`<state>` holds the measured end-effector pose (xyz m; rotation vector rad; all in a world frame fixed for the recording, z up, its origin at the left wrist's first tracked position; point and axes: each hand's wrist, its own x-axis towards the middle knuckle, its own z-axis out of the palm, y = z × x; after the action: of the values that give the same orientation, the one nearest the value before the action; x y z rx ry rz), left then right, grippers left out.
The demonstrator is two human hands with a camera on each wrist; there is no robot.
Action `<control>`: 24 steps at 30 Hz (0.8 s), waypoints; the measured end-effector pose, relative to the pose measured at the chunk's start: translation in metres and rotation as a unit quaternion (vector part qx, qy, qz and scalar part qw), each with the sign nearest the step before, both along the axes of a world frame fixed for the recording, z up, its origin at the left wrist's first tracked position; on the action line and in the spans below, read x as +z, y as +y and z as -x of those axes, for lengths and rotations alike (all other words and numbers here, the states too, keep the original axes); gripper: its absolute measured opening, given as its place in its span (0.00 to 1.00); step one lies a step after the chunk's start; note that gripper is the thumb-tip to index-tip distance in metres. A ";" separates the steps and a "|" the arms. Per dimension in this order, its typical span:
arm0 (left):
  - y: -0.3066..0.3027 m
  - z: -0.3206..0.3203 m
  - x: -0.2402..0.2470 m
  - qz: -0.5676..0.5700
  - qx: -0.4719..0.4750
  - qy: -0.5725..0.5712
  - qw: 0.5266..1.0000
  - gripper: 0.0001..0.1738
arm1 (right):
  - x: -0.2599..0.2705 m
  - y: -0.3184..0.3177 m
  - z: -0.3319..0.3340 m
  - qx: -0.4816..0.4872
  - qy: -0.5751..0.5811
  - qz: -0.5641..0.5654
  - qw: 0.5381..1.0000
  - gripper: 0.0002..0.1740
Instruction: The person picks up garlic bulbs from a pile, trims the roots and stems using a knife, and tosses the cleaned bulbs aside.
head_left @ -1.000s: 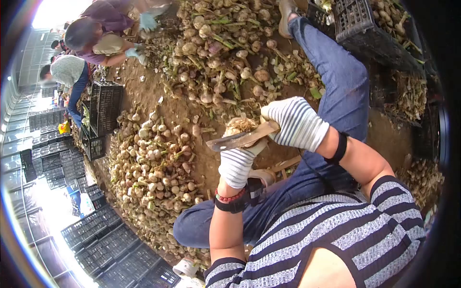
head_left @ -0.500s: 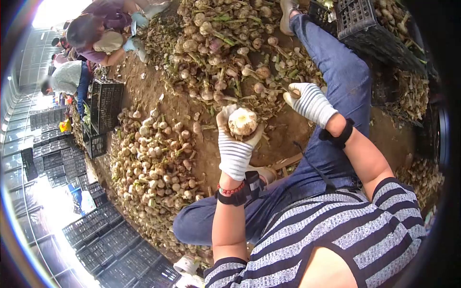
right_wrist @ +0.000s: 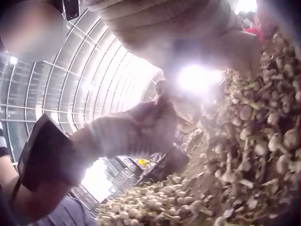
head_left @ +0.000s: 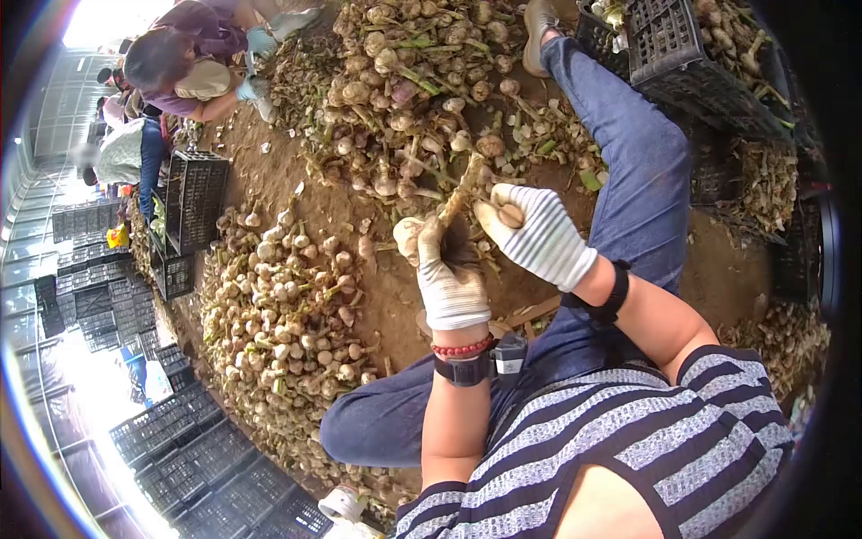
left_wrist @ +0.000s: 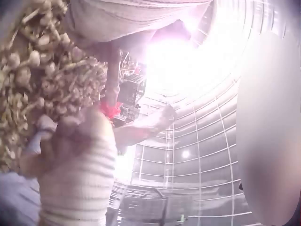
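Observation:
In the head view, the gloved left hand (head_left: 452,286) grips a garlic bulb (head_left: 409,237), its long stem (head_left: 461,190) slanting up and to the right. Just beside it, the right hand (head_left: 541,235) is curled round a knife handle (head_left: 510,216); the blade cannot be made out clearly. Both hands are close together above the bare soil. The left wrist view has the left glove (left_wrist: 127,19) along the top and the right glove (left_wrist: 77,174) lower down. In the right wrist view the left glove (right_wrist: 129,134) is in the middle, the right glove (right_wrist: 164,23) above.
A garlic heap (head_left: 287,296) lies at the left, and a stemmed pile (head_left: 404,99) lies ahead. Black crates stand at the upper right (head_left: 664,45) and left (head_left: 199,202). The wearer's bent leg (head_left: 642,162) is on the right; another person (head_left: 193,54) crouches at the upper left.
The hands parted, then came together again. The left hand has turned, so the bulb now points left with its stem up, where its pale face showed before.

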<state>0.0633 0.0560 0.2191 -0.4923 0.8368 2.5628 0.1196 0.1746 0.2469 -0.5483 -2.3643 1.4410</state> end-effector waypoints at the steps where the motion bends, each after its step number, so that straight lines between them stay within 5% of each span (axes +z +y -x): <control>1: 0.001 -0.002 0.005 0.009 -0.001 -0.031 0.999 0.07 | -0.019 -0.001 0.003 -0.008 -0.027 0.044 0.999 0.08; 4: -0.006 0.011 0.024 -0.012 0.014 -0.023 1.000 0.07 | -0.084 0.016 -0.010 0.052 -0.159 -0.112 0.979 0.10; 5: -0.011 0.023 0.029 -0.014 0.012 -0.012 1.000 0.06 | -0.093 0.022 -0.021 0.042 -0.311 0.034 0.949 0.13; 7: -0.019 0.036 0.034 0.025 -0.013 0.122 0.992 0.05 | -0.097 0.030 -0.026 -0.021 -0.332 0.102 0.937 0.15; 9: -0.028 0.039 0.032 0.087 -0.108 0.168 0.976 0.07 | -0.086 0.038 -0.024 -0.060 -0.271 0.157 0.948 0.17; 13: -0.040 0.027 0.012 0.231 -0.155 0.216 0.936 0.13 | -0.065 0.057 -0.014 -0.054 -0.215 0.142 0.965 0.15; 17: -0.045 0.009 0.029 0.291 -0.228 0.203 0.907 0.17 | -0.043 0.059 -0.017 -0.051 -0.075 -0.026 0.995 0.15; 19: -0.047 0.005 0.029 0.322 -0.290 0.208 0.877 0.20 | -0.004 0.052 -0.015 0.092 -0.113 -0.140 0.979 0.13; 20: -0.047 0.001 0.033 0.311 -0.315 0.186 0.877 0.22 | 0.003 0.043 -0.016 0.123 0.025 -0.215 0.968 0.11; 24: -0.060 -0.006 0.025 0.334 -0.391 0.182 0.838 0.22 | 0.033 0.021 -0.009 0.238 -0.030 -0.286 0.928 0.08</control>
<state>0.0692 -0.0041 0.2441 0.1756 1.6654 1.5661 0.1283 0.1953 0.2801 0.1480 -2.9146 0.7989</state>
